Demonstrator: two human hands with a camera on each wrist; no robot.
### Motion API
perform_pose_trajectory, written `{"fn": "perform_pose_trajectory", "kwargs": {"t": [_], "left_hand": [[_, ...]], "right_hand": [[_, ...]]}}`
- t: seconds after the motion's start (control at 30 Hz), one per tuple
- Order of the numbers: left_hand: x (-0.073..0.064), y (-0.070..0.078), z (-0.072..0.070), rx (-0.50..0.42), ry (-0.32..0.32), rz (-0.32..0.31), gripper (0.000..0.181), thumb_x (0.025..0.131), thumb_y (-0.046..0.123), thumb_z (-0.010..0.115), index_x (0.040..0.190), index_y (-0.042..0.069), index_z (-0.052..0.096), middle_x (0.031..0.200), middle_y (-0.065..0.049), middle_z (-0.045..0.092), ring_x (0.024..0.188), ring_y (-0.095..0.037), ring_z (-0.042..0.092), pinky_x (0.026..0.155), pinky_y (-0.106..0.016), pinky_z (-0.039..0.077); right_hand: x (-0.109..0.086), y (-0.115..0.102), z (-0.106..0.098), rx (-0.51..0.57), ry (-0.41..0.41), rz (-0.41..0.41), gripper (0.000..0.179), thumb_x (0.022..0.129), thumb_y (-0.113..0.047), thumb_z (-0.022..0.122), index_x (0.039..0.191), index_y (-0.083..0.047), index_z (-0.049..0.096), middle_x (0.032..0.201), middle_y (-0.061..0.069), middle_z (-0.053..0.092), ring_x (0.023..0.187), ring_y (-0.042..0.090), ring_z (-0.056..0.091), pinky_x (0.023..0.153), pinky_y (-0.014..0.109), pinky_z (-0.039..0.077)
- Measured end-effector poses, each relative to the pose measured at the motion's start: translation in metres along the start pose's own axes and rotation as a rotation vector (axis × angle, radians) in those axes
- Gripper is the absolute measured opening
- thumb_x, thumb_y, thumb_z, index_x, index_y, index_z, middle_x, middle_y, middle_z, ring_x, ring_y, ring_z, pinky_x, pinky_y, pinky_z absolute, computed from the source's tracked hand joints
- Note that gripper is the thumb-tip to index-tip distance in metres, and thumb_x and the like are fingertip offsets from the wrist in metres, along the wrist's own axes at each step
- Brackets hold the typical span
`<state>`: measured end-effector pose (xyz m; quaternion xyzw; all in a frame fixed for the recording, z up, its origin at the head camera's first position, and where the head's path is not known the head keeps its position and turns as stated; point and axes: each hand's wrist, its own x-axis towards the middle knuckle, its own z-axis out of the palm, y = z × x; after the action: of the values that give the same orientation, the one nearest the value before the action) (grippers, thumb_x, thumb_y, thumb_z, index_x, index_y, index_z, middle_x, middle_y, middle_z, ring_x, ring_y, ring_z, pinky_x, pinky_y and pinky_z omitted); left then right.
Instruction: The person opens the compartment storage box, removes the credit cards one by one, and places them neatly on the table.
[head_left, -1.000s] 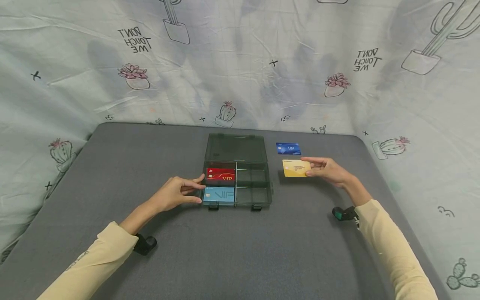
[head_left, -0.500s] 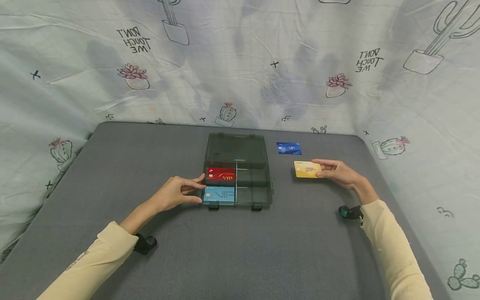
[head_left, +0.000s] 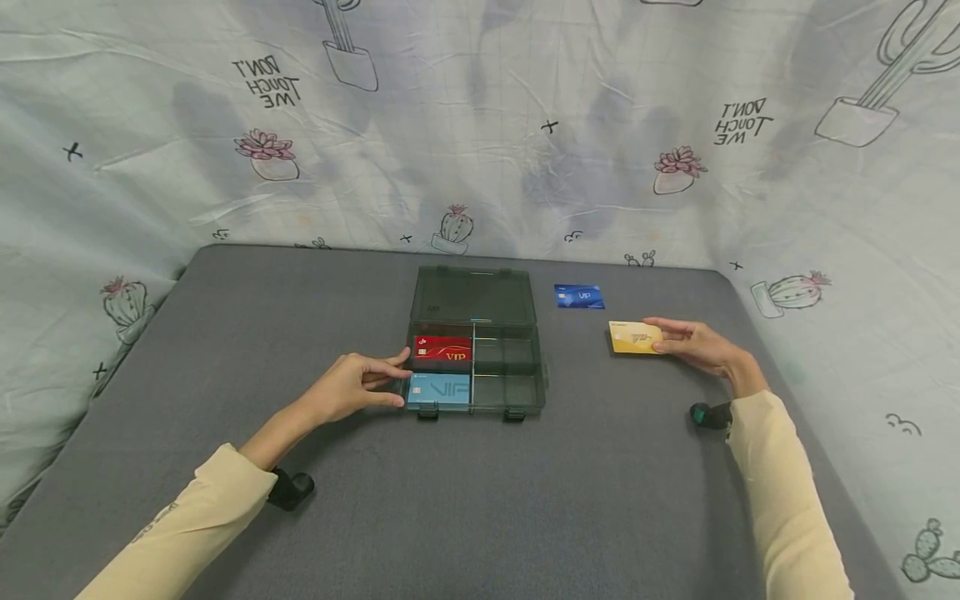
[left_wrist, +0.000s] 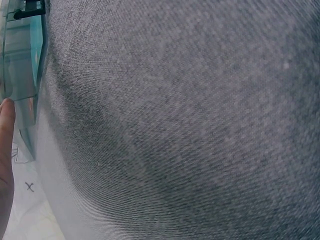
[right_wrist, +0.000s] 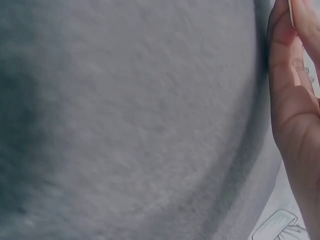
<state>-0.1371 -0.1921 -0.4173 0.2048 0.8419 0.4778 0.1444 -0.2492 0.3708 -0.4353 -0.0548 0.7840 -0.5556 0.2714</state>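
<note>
In the head view my right hand (head_left: 696,346) pinches a yellow card (head_left: 633,337) by its right edge, between thumb and fingers, over the right part of the table. Only a thin edge of that card shows in the right wrist view, beside the hand (right_wrist: 295,95). My left hand (head_left: 348,387) touches the left side of a dark translucent divided box (head_left: 506,390) with its fingers extended. The box lies with its lid (head_left: 472,296) folded back. A red VIP card (head_left: 442,348) sits in its upper left compartment, a light blue VIP card (head_left: 438,389) in the lower left one.
A dark blue VIP card (head_left: 579,297) lies on the grey table (head_left: 480,508), right of the box's lid. A printed cloth (head_left: 480,125) hangs behind the table and along both sides.
My right hand has moved right with the yellow card, farther from the box. The left hand stays at the box's left side.
</note>
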Motion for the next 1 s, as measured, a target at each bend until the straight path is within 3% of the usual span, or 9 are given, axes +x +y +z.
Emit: {"fn": "perform_pose_trajectory", "kwargs": {"t": [0.23, 0.33, 0.57, 0.67, 0.73, 0.87, 1.0], "left_hand": [[0.000, -0.005, 0.002, 0.013, 0.001, 0.011, 0.045, 0.079, 0.010, 0.077, 0.120, -0.004, 0.065, 0.146, -0.017, 0.037, 0.128, -0.030, 0.046, 0.100, -0.037, 0.045], [-0.001, -0.007, 0.003, 0.009, 0.000, 0.016, 0.045, 0.079, 0.011, 0.077, 0.120, -0.004, 0.065, 0.146, -0.018, 0.037, 0.128, -0.030, 0.046, 0.100, -0.037, 0.045], [-0.002, -0.011, 0.005, 0.018, 0.006, 0.023, 0.047, 0.079, 0.013, 0.078, 0.121, -0.003, 0.065, 0.146, -0.017, 0.038, 0.126, -0.030, 0.049, 0.099, -0.035, 0.046], [-0.002, -0.010, 0.005, 0.011, 0.002, 0.020, 0.047, 0.079, 0.013, 0.078, 0.121, -0.003, 0.065, 0.146, -0.017, 0.037, 0.126, -0.030, 0.048, 0.098, -0.034, 0.046], [-0.001, -0.009, 0.004, 0.005, 0.000, 0.019, 0.047, 0.079, 0.012, 0.078, 0.121, -0.003, 0.065, 0.146, -0.017, 0.037, 0.126, -0.031, 0.048, 0.098, -0.033, 0.046], [-0.001, -0.008, 0.003, -0.003, 0.001, 0.004, 0.047, 0.078, 0.012, 0.078, 0.121, -0.003, 0.065, 0.146, -0.017, 0.037, 0.127, -0.031, 0.047, 0.098, -0.033, 0.046], [-0.001, -0.007, 0.003, -0.005, 0.003, -0.009, 0.046, 0.078, 0.012, 0.078, 0.120, -0.003, 0.065, 0.146, -0.017, 0.038, 0.127, -0.031, 0.047, 0.099, -0.034, 0.045]], "right_hand": [[0.002, 0.003, -0.011, 0.042, 0.042, -0.009, 0.054, 0.092, -0.006, 0.064, 0.142, -0.019, 0.049, 0.109, -0.018, 0.065, 0.103, -0.003, 0.058, 0.087, 0.015, 0.050], [0.004, 0.002, -0.015, 0.064, 0.071, -0.021, 0.056, 0.093, -0.005, 0.063, 0.145, -0.018, 0.045, 0.107, -0.020, 0.065, 0.102, -0.004, 0.058, 0.086, 0.014, 0.051], [0.012, -0.001, -0.022, -0.056, 0.096, -0.006, 0.068, 0.093, -0.019, 0.066, 0.150, -0.010, 0.031, 0.108, -0.025, 0.058, 0.101, -0.010, 0.055, 0.086, 0.013, 0.050], [0.016, -0.004, -0.025, -0.071, 0.096, 0.014, 0.068, 0.093, -0.020, 0.065, 0.151, -0.011, 0.030, 0.120, -0.016, 0.055, 0.102, -0.010, 0.054, 0.088, 0.014, 0.050], [0.018, -0.005, -0.026, -0.081, 0.092, 0.024, 0.069, 0.094, -0.020, 0.064, 0.152, -0.011, 0.028, 0.135, -0.003, 0.049, 0.102, -0.011, 0.053, 0.089, 0.014, 0.049], [0.022, -0.007, -0.030, -0.088, 0.073, 0.032, 0.069, 0.095, -0.020, 0.063, 0.153, -0.012, 0.027, 0.154, 0.021, 0.023, 0.101, -0.014, 0.051, 0.089, 0.011, 0.047], [0.028, -0.009, -0.035, -0.079, 0.050, 0.029, 0.066, 0.096, -0.019, 0.062, 0.152, -0.013, 0.029, 0.154, 0.022, 0.020, 0.102, -0.013, 0.050, 0.089, 0.010, 0.046]]}}
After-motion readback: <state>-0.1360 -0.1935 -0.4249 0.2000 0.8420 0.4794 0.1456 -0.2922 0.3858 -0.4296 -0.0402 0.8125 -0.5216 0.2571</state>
